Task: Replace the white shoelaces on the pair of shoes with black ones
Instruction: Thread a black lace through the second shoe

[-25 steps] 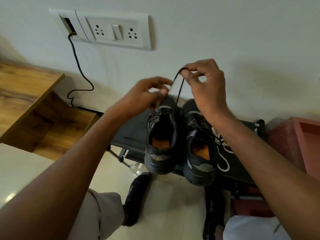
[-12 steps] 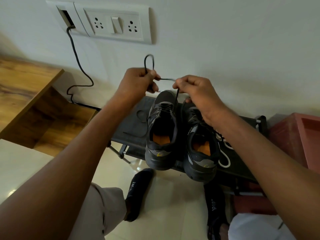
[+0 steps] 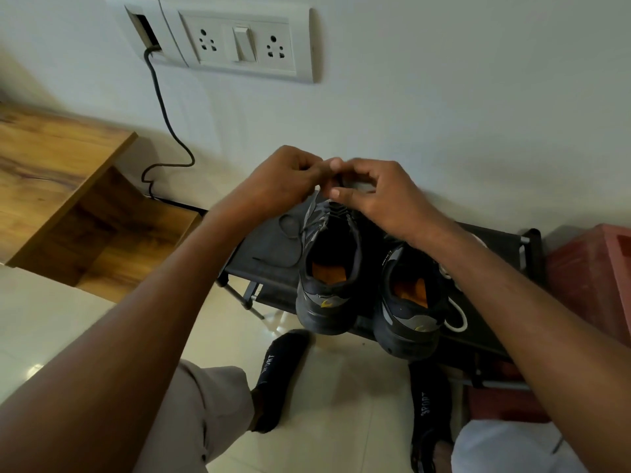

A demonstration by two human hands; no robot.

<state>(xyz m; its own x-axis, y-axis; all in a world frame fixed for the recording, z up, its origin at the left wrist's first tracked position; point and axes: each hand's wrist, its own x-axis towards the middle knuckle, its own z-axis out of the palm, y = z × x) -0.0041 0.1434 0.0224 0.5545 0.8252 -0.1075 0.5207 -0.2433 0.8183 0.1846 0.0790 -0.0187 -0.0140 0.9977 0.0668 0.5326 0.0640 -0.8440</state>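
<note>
Both hands meet above the toe end of the left shoe [image 3: 329, 264], fingertips nearly touching. Left hand [image 3: 285, 177]: fingers curled inward, pinching at the black lace [image 3: 290, 233] where it rises from the shoe (the exact contact is blurred). Right hand [image 3: 379, 196]: thumb and forefinger drawn together over the same spot, the other fingers loosely bent; what it pinches cannot be made out clearly, though it appears to be the lace end.

Black lace: a slack loop trails from the left shoe's eyelets across the dark stool top [image 3: 266, 254], to the left of the shoe. Right shoe [image 3: 408, 302]: stands just beside the left shoe, heels toward the viewer, both with orange insoles showing. White lace [image 3: 457, 317]: lies in a loop on the stool top against the right shoe's outer side, partly hidden by the right forearm.

Surroundings: a switch-and-socket plate [image 3: 235, 42] on the wall with a dark cable [image 3: 170, 128] hanging from it; a wooden shelf unit [image 3: 58, 186] at left; a red box [image 3: 594, 278] at right; two feet in dark socks [image 3: 276, 373] on the pale tiled floor.
</note>
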